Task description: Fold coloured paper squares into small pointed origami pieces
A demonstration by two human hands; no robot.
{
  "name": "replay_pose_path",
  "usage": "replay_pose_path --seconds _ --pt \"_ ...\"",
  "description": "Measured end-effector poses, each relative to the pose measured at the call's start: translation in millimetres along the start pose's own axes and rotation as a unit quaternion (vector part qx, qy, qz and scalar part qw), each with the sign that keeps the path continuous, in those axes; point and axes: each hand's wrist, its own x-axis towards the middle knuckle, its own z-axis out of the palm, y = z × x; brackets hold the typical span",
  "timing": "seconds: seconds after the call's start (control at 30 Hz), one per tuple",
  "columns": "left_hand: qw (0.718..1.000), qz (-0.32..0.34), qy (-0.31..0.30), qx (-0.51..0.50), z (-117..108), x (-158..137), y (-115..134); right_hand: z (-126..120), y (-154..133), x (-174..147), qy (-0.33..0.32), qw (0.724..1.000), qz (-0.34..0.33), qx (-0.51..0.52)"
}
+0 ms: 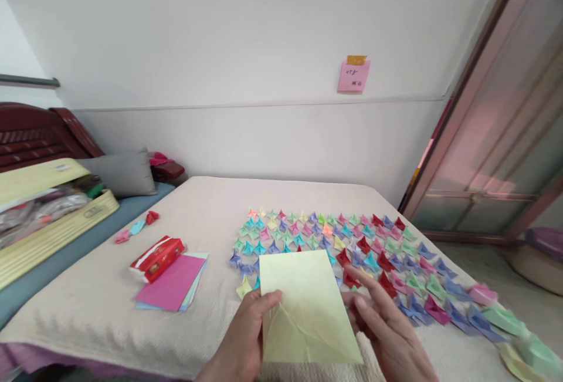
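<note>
A sheet of pale yellow paper, with faint creases across its lower part, is held up in front of me over the bed. My left hand grips its left edge, thumb on the front face and the other fingers hidden behind. At the sheet's right edge is my right hand, its index finger and thumb apart and other fingertips close against the edge; whether they touch it I cannot tell. Behind the sheet, rows of small folded paper pieces in many colours cover the right part of the bed.
On the left lie a stack of coloured paper, a red tissue pack and a few small folded pieces. Beyond them are an opened yellow case and a grey pillow. A pink note is taped to the wall.
</note>
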Motion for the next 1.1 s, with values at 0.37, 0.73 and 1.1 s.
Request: replay_pose_path --seconds 0.37,0.73,1.1 --pt "0.998 -0.015 -0.055 0.017 9 -5 2 -3 -2 4 -0.116 0.988 -0.018 -0.098" --pt "0.999 -0.025 0.021 0.013 7 -2 -10 4 9 4 0.080 0.995 0.002 -0.067" --pt "0.998 -0.062 0.000 0.015 7 5 -13 1 20 7 0.126 0.987 0.022 -0.092"
